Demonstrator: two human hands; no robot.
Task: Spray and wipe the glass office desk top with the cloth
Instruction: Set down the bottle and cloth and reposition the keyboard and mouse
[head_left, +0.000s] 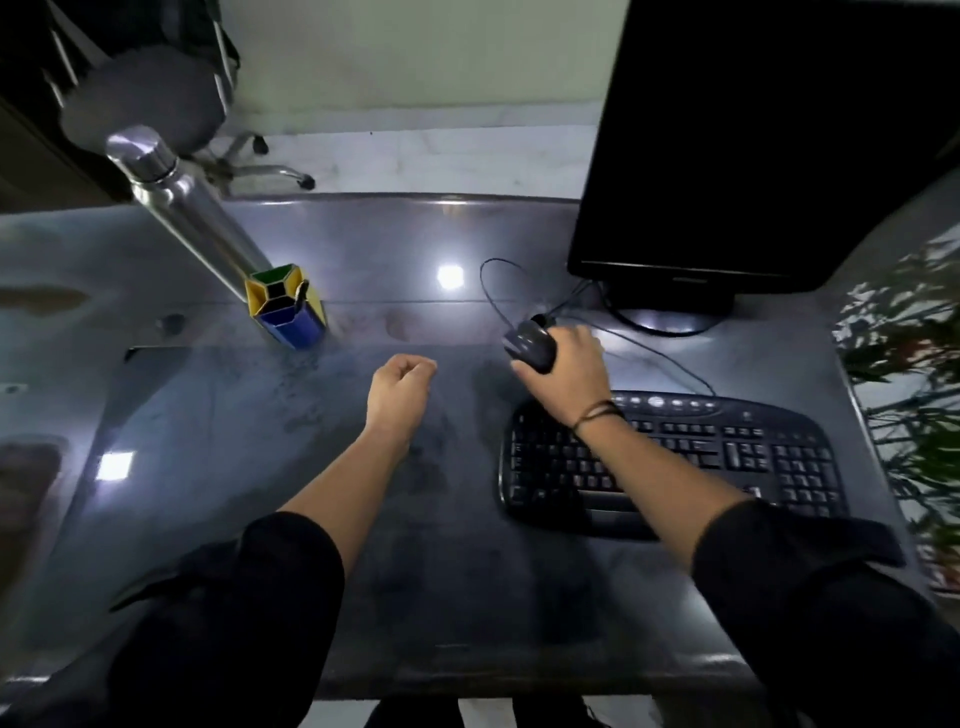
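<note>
Desk top under both hands' fingers.

I'm seeing the right hand gripping the mouse beside the keyboard, the left hand hovering fisted over the smudged desk.

Both forearms reach forward over the dark glass desk from its near edge, bare from the elbow down, with black sleeves pushed up. The left hand hangs above the middle of the desk, back upward, its fingers curled into a loose fist that holds nothing. The right hand is farther toward the far right, palm down, its fingers wrapped round a dark computer mouse and gripping it from the right side. A thin dark band circles the right wrist.
</note>
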